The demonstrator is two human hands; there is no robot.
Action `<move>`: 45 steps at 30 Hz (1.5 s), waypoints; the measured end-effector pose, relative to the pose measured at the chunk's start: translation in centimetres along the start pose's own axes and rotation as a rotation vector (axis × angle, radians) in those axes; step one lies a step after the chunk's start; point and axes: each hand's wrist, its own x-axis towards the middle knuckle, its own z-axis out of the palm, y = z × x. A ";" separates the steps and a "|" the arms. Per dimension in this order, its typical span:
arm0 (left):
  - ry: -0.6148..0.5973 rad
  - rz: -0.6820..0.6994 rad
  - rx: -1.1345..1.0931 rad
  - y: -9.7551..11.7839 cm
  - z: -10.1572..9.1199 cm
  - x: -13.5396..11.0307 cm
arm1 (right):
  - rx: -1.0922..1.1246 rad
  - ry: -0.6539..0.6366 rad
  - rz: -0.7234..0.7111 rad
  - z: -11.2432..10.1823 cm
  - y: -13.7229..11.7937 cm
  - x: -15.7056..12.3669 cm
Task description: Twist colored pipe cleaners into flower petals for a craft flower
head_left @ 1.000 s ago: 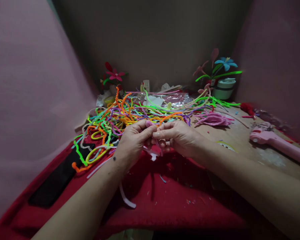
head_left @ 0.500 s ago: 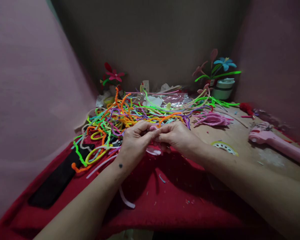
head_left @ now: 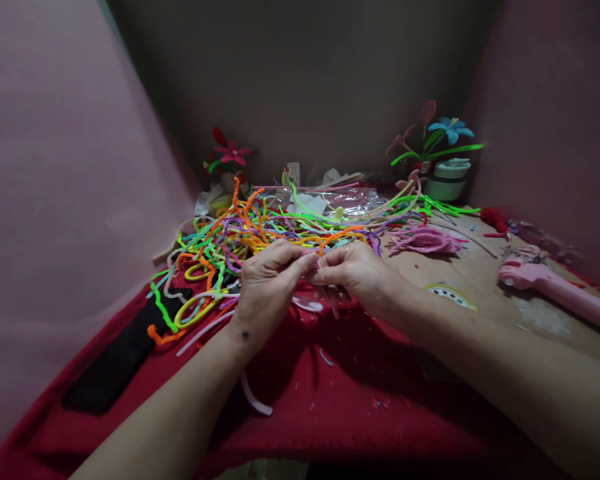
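Note:
My left hand [head_left: 273, 280] and my right hand [head_left: 357, 270] meet above the front edge of a heap of colourful pipe cleaners [head_left: 275, 230]. Between their pinched fingertips is a pink pipe cleaner [head_left: 335, 311], and one end hangs below my right fingers. Most of it is hidden by the fingers. Just beneath the hands lies a pale, curved pipe cleaner [head_left: 307, 305]. Another pale one [head_left: 254, 399] pokes out from under my left forearm onto the red cloth [head_left: 300, 427].
A bundle of pink pipe cleaners [head_left: 425, 241] lies right of the heap. Farther right are a yellow-rimmed disc [head_left: 453, 297] and a pink handled tool [head_left: 560, 283]. A black flat case [head_left: 105, 367] is at left. Pipe-cleaner flowers [head_left: 233, 152] and a pale green pot [head_left: 449, 179] stand at the back.
Both hands stay together in nearly the same place. The fingers have shifted slightly, and the pink pipe cleaner's end now shows more clearly below the right hand. The view has moved a little.

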 end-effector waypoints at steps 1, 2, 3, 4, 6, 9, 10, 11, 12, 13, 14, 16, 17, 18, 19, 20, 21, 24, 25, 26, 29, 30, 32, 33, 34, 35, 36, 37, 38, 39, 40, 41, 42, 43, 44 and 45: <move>-0.013 -0.063 -0.036 0.1 0.0 0.1 | -0.005 0.005 -0.012 0.0 0.0 0.0; -0.034 -0.120 -0.071 0.1 -0.1 0.2 | -0.010 0.011 -0.016 0.0 0.0 0.1; -0.062 -0.167 -0.104 0.0 -0.1 0.3 | -0.012 0.019 -0.011 0.0 -0.1 0.1; -0.088 -0.201 -0.138 -0.1 -0.2 0.4 | -0.011 0.027 0.001 0.0 -0.1 0.1; -0.120 -0.233 -0.205 -0.3 -0.3 0.6 | 0.005 0.040 0.029 0.0 -0.2 0.0; -0.102 -0.218 -0.252 -0.6 -0.6 0.9 | 0.019 0.044 0.051 0.0 -0.3 0.0; -0.093 -0.212 -0.246 -0.7 -0.7 0.9 | 0.013 0.050 0.047 0.0 -0.2 0.0; -0.090 -0.207 -0.237 -0.7 -0.8 1.0 | 0.002 0.055 0.042 0.0 -0.2 0.0; -0.092 -0.206 -0.227 -0.7 -0.9 1.0 | -0.011 0.061 0.035 0.0 -0.2 0.1; -0.096 -0.206 -0.218 -0.7 -1.0 1.0 | -0.026 0.067 0.029 -0.1 -0.1 0.1; -0.100 -0.206 -0.213 -0.6 -1.0 1.0 | -0.047 0.074 0.026 -0.1 -0.1 0.1; -0.108 -0.214 -0.201 -0.5 -1.0 1.0 | -0.084 0.086 0.022 -0.1 0.0 0.1; -0.111 -0.224 -0.193 -0.5 -1.0 1.0 | -0.098 0.092 0.018 0.0 0.0 0.1; -0.116 -0.237 -0.187 -0.4 -1.0 1.0 | -0.106 0.096 0.015 0.0 0.0 0.1; -0.124 -0.250 -0.186 -0.4 -0.9 1.0 | -0.109 0.096 0.010 0.0 0.0 0.1; -0.137 -0.259 -0.188 -0.4 -0.9 1.0 | -0.108 0.094 0.005 0.0 0.0 0.1; -0.149 -0.262 -0.189 -0.3 -0.9 1.0 | -0.105 0.092 0.001 0.0 0.0 0.1; -0.164 -0.238 -0.186 -0.5 -0.9 1.0 | -0.063 0.055 0.005 -0.1 0.1 0.1; -0.159 -0.226 -0.183 -0.6 -0.9 1.0 | -0.040 0.034 0.008 -0.1 0.1 0.1; -0.154 -0.215 -0.181 -0.7 -0.9 1.0 | -0.018 0.012 0.009 -0.1 0.1 0.1; -0.150 -0.200 -0.193 -0.9 -0.9 0.9 | 0.006 -0.065 -0.001 -0.2 0.4 0.2; -0.151 -0.202 -0.197 -0.9 -0.9 0.9 | 0.005 -0.078 -0.008 -0.2 0.5 0.2; -0.159 -0.215 -0.193 -0.8 -0.9 0.9 | 0.001 -0.065 -0.025 -0.3 0.5 0.3; -0.161 -0.217 -0.186 -0.6 -0.8 0.9 | 0.001 -0.039 -0.039 -0.3 0.5 0.3; -0.162 -0.215 -0.177 -0.5 -0.8 1.0 | 0.000 -0.010 -0.056 -0.3 0.5 0.3; -0.172 -0.209 -0.166 -0.3 -0.8 1.0 | -0.003 0.016 -0.071 -0.4 0.5 0.3; -0.189 -0.201 -0.148 -0.1 -0.8 1.0 | -0.005 0.031 -0.082 -0.4 0.5 0.3; -0.208 -0.191 -0.121 0.0 -0.9 1.0 | -0.004 0.036 -0.086 -0.4 0.4 0.4; -0.224 -0.181 -0.087 0.0 -0.9 1.0 | -0.002 0.038 -0.082 -0.3 0.4 0.4; -0.231 -0.171 -0.049 0.0 -0.9 1.0 | 0.002 0.039 -0.076 -0.3 0.4 0.4; -0.230 -0.165 -0.018 -0.1 -0.9 1.0 | 0.009 0.043 -0.075 -0.3 0.4 0.4; -0.219 -0.167 -0.005 -0.2 -0.9 0.9 | 0.015 0.044 -0.080 -0.2 0.4 0.4; -0.208 -0.179 -0.010 -0.3 -0.8 0.9 | 0.020 0.045 -0.091 -0.2 0.4 0.4; -0.204 -0.201 -0.025 -0.4 -0.8 0.8 | 0.021 0.049 -0.104 -0.2 0.4 0.4; -0.206 -0.223 -0.040 -0.5 -0.7 0.8 | 0.020 0.052 -0.115 -0.2 0.4 0.4; -0.210 -0.243 -0.053 -0.6 -0.6 0.8 | 0.018 0.053 -0.121 -0.2 0.5 0.4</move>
